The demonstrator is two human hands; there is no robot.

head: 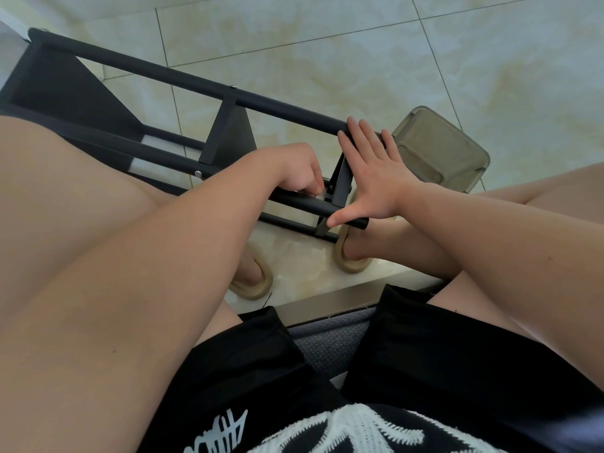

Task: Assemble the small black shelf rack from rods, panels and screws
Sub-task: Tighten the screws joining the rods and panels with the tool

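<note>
The black metal shelf rack (196, 85) lies sideways on the pale tiled floor (359, 60). At its right end the left hand (300, 171) pinches a small silvery piece (319, 195); the right hand (376, 178) presses flat, fingers spread.

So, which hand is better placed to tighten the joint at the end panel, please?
Left hand: its fingers pinch a fitting at that joint; the right hand lies flat, bracing the rods.
</note>
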